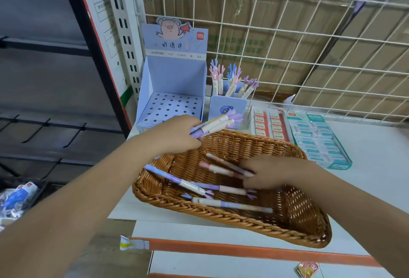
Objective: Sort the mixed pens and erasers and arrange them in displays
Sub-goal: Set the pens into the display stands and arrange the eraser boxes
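- While the left grip (177, 136) clasps a pen bundle (212, 126) over the basket's (243, 222) far rim, hold the tips aligned.
- The right grip (272, 172), inside the basket, pinches a pink pen (221, 169); lift it clear.

Ends of pens (213, 124) inside left hand (174, 135)

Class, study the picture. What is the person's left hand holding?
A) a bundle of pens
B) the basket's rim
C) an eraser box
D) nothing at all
A: the left hand grips a bundle of pens above the far rim of the basket, while the right hand curls round loose pens inside it.
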